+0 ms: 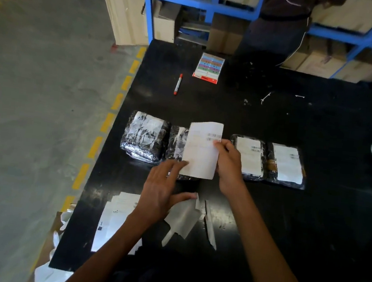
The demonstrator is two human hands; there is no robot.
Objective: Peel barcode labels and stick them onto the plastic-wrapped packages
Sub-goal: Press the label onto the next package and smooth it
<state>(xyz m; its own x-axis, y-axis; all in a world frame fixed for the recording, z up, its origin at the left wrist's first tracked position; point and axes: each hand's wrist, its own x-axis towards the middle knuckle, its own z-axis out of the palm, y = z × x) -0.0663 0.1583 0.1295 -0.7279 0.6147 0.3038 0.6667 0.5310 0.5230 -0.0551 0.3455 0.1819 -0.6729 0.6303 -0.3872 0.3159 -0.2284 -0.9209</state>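
Note:
Several plastic-wrapped packages lie in a row on the black table (294, 133). The leftmost package (144, 137) shows only glare, and the two at the right (248, 157) (286, 165) each carry a white barcode label. A white barcode label (202, 150) is held over the second package (175, 144). My right hand (228, 165) pinches the label's right edge. My left hand (164, 188) touches its lower left corner with extended fingers. Peeled backing paper (183, 218) lies just under my left hand.
A stack of label sheets (116, 216) sits at the table's near left edge. A red marker (178, 84) and a pack of coloured stickers (209, 69) lie farther back. Another person (280, 25) stands behind the table by blue shelving (360, 39). Yellow floor markings run along the left.

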